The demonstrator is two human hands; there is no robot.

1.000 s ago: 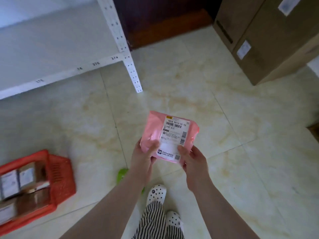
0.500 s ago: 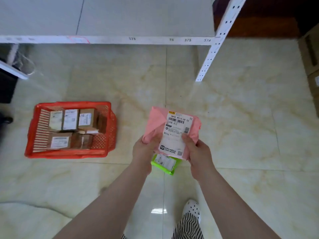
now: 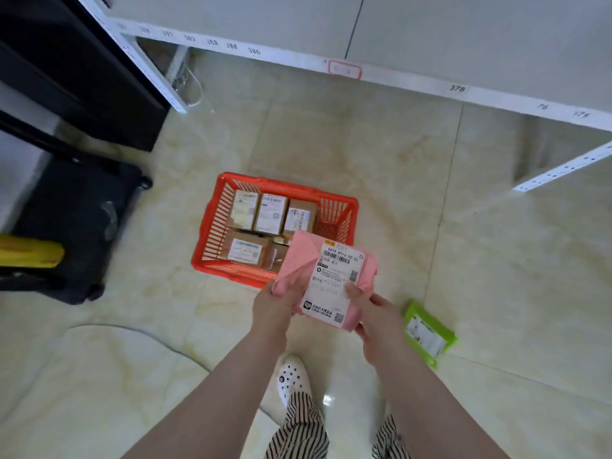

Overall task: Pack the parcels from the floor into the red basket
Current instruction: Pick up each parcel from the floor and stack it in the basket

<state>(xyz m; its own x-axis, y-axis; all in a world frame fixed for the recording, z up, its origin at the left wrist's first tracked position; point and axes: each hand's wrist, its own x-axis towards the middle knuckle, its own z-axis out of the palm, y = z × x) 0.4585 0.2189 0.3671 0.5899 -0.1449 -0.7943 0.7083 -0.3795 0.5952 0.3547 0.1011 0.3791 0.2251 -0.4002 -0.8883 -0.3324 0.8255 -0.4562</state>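
Now both hands, left (image 3: 276,304) and right (image 3: 372,309), clamp the soft pink plastic mailer (image 3: 326,276) above the red slotted basket's (image 3: 212,226) near edge; lower it flat onto the boxes (the free right corner looks roomiest).

Glossy cream marble-look floor tiles (image 3: 381,154) reflect soft daylight. Beyond the fingers runs a white metal shelf (image 3: 430,34), its edge marked with handwritten numbers. Far to their left stand dark furniture (image 3: 76,67) and a black suitcase (image 3: 76,223).
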